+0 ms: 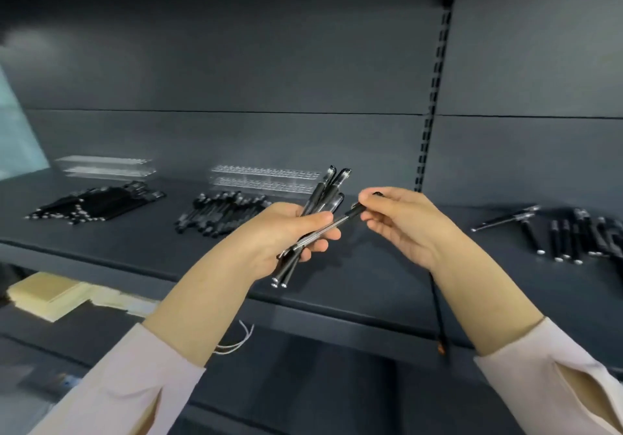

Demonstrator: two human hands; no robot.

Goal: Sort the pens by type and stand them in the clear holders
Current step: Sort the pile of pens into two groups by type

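Shelf (371, 266) space is tight: clear holders (266, 180) stand along its back edge, with pen piles (219, 212) lying just in front. Above the front edge your left hand (286, 235) grips a bundle (323, 191), caps slanting up toward the back. Your right hand (401, 222) pinches one pen (323, 230) lying across it, dark end up-right. Swing that pen parallel and match the caps before you squeeze.

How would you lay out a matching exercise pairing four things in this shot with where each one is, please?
Things:
1 bundle of pens
2 single pen
3 middle clear holder
4 scattered pens

Places:
A far right of the shelf
B one end pinched by the right hand
C gripped in the left hand
D behind the middle pile

Pairs: 1-C, 2-B, 3-D, 4-A
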